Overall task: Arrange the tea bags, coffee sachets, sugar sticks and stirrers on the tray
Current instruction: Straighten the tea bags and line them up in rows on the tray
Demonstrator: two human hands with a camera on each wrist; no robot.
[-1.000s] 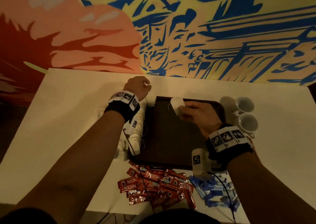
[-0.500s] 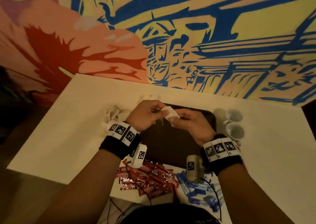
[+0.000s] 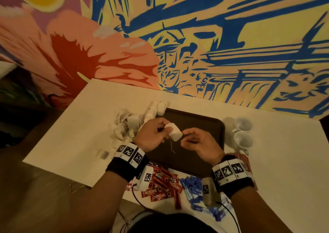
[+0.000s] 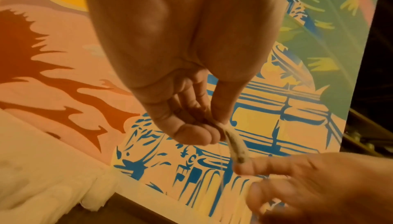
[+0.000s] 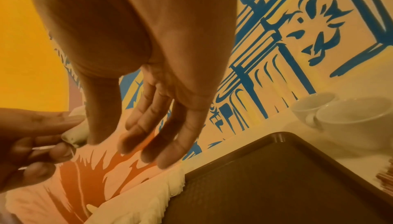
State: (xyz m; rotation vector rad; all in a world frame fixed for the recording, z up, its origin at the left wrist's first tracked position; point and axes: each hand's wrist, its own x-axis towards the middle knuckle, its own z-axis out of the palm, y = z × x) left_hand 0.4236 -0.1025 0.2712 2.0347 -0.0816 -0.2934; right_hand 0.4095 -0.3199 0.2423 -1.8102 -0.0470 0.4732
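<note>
Nearest us lie the red coffee sachets (image 3: 161, 186) and blue sugar sticks (image 3: 193, 190). Beyond them, above the empty tray (image 3: 210, 126), our left hand (image 3: 153, 136) pinches one tea bag (image 3: 175, 134), slanting toward our right hand (image 3: 199, 142), whose thumb and forefinger hold its other end, remaining fingers loose, while the heaped tea bags (image 3: 128, 124) lie farther left

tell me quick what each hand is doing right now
Left hand: pinching the tea bag above the tray.
Right hand: pinching the same tea bag's other end, remaining fingers extended.
</note>
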